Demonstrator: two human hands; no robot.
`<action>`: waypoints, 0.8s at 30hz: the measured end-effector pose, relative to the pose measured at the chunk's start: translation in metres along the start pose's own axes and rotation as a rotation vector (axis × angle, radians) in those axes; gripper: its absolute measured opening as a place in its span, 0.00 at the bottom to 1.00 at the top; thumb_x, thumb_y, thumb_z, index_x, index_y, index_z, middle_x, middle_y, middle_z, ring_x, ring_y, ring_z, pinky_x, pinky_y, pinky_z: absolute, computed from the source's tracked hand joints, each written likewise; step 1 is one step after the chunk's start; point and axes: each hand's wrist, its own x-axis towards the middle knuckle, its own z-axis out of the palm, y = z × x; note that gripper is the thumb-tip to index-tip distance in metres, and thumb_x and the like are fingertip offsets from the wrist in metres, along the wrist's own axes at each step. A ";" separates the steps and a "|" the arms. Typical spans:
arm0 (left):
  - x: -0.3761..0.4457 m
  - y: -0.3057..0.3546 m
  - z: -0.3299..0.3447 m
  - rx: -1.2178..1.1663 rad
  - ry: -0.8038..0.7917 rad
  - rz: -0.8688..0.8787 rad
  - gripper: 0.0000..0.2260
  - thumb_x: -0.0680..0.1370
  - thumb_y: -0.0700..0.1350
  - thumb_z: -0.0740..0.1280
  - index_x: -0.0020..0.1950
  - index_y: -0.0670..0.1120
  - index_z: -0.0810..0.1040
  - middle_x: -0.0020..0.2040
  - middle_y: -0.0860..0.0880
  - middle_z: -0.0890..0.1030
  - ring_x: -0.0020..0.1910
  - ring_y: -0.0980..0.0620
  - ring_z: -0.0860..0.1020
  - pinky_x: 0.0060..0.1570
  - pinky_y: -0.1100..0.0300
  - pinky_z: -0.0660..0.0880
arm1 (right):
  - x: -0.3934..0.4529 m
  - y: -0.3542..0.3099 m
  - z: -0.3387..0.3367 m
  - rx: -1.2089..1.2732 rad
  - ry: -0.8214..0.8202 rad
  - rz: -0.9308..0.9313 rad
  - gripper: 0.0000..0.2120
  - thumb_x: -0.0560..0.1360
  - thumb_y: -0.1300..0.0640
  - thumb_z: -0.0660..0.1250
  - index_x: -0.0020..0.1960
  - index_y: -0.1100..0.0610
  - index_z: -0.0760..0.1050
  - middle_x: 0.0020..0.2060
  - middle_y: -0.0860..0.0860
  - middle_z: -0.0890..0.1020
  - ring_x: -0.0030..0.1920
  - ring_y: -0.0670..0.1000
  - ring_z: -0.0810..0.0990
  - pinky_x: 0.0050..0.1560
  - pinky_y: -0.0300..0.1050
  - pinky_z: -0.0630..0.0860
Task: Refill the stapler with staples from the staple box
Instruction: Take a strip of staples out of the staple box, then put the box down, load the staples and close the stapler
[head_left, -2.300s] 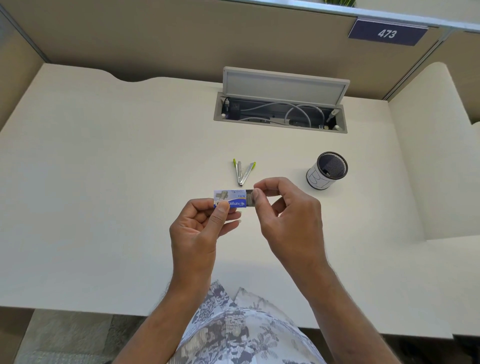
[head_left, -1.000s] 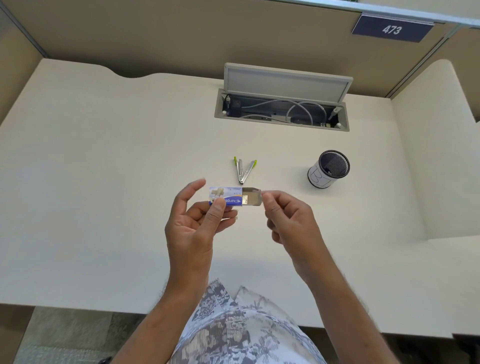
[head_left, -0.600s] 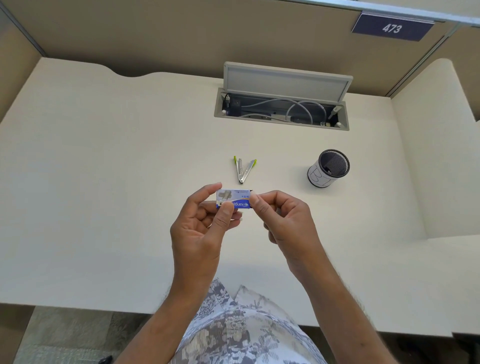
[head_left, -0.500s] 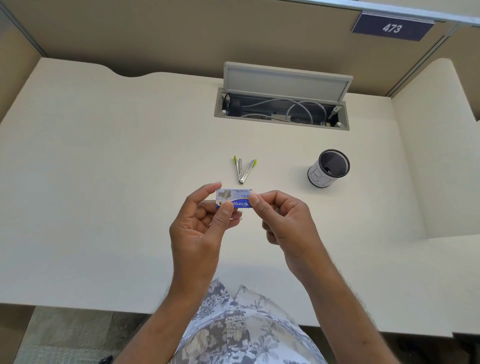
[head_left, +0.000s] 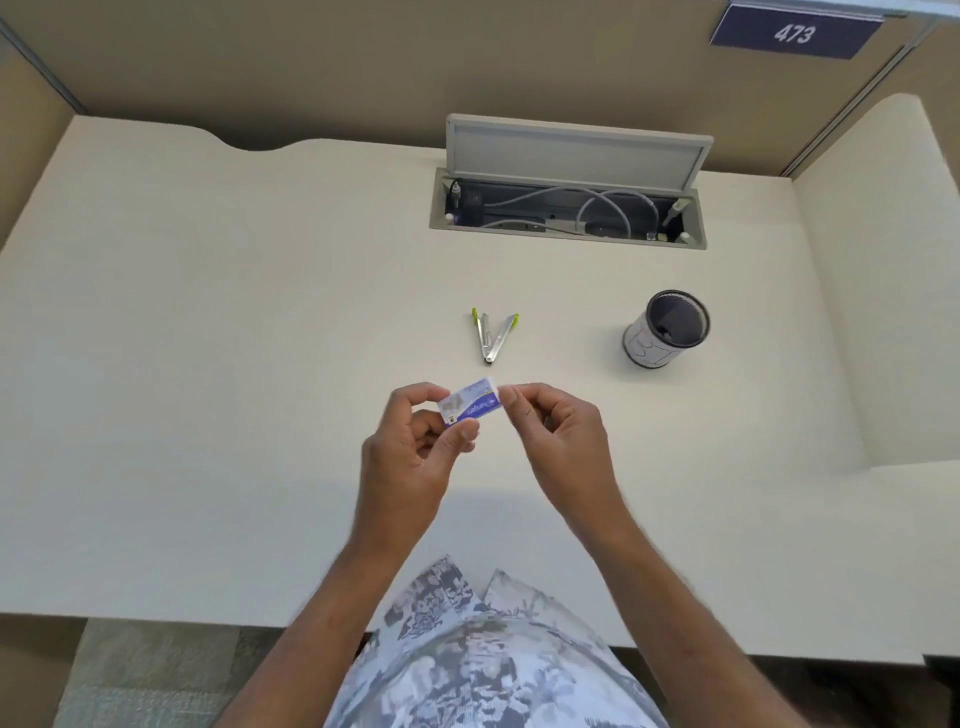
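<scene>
While the left hand (head_left: 415, 457) pinches the staple box (head_left: 470, 408) between thumb and fingers above the desk (head_left: 208, 364), the right hand (head_left: 556, 441) closes its fingertips on the box's right end. Whether a staple strip is held cannot be told. Box appears closed; contents not visible. Beyond it, the stapler (head_left: 493, 338) lies hinged open in a V, apparently unloaded. Judged: loading remains outstanding. To the right, a mesh pen cup (head_left: 667, 330) stands; its contents are indistinct.
</scene>
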 end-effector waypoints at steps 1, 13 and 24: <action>0.007 -0.016 -0.001 0.085 0.014 0.011 0.12 0.77 0.53 0.74 0.56 0.61 0.75 0.42 0.53 0.89 0.40 0.52 0.88 0.43 0.58 0.83 | 0.004 0.007 0.003 -0.040 0.009 0.036 0.08 0.81 0.52 0.69 0.52 0.53 0.86 0.28 0.52 0.69 0.28 0.46 0.62 0.32 0.41 0.62; 0.160 -0.145 -0.014 0.617 0.428 -0.201 0.15 0.76 0.48 0.78 0.54 0.40 0.79 0.55 0.41 0.80 0.56 0.36 0.78 0.54 0.44 0.70 | -0.006 0.072 -0.013 0.124 -0.032 0.615 0.14 0.77 0.77 0.56 0.50 0.61 0.74 0.42 0.58 0.80 0.39 0.55 0.79 0.29 0.43 0.75; 0.225 -0.149 -0.018 0.726 0.492 -0.257 0.25 0.73 0.52 0.80 0.61 0.40 0.78 0.58 0.39 0.78 0.57 0.36 0.77 0.53 0.44 0.70 | 0.023 0.078 -0.005 0.187 -0.063 0.658 0.10 0.81 0.75 0.57 0.52 0.65 0.75 0.40 0.60 0.80 0.40 0.58 0.80 0.33 0.48 0.75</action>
